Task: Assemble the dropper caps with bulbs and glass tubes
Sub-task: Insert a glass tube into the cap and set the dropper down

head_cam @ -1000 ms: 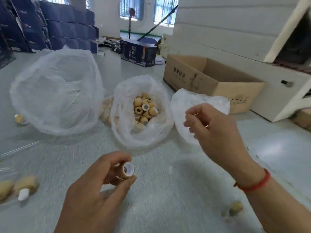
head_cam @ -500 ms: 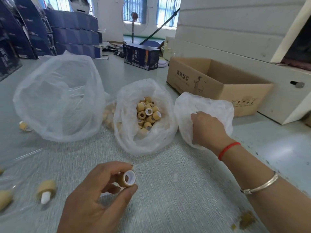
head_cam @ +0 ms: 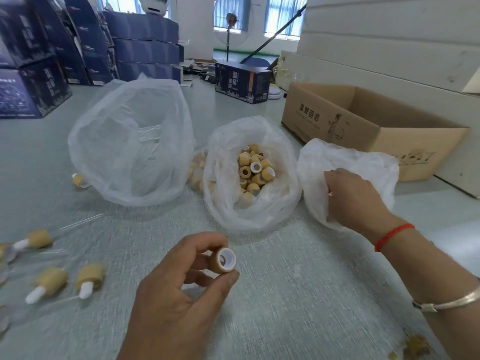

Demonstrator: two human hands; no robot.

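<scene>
Far left, on the pale green floor (head_cam: 298, 294): three assembled droppers (head_cam: 89, 279) lie on their sides, tan caps with white bulbs, glass tubes faint and blurred beside them. One more tan piece (head_cam: 77, 180) sits tucked against the foot of the big plastic bag (head_cam: 130, 141). That bag stands puffed and open; clear glass tubes (head_cam: 149, 141) show dimly through its wall. Behind it, stacks of dark blue cartons (head_cam: 145, 45).

Low centre: my left hand (head_cam: 176, 294) pinches a single dropper cap (head_cam: 225, 261) between thumb and forefinger, the other fingers loosely curled behind. The cap is held up off the floor, its white-lined open end turned toward me. No bulb in it, no tube.

Just beyond, the middle bag (head_cam: 249, 203) sits open, with a heap of loose tan caps (head_cam: 253, 172) inside, some showing white liners. A few more caps show through plastic between this bag and the big one.

Right: my right hand (head_cam: 353, 198) rests on the third bag (head_cam: 363, 162), fingers curled into the white plastic at its mouth. I cannot tell what the fingertips have beyond the plastic itself; the contents are hidden. Red string (head_cam: 392, 236) at the wrist, a metal bangle (head_cam: 449, 301) further up the forearm.

Behind that bag, an open cardboard box (head_cam: 363, 126), printed side facing me. Some tan scraps (head_cam: 415, 344) lie on the floor at lower right.
</scene>
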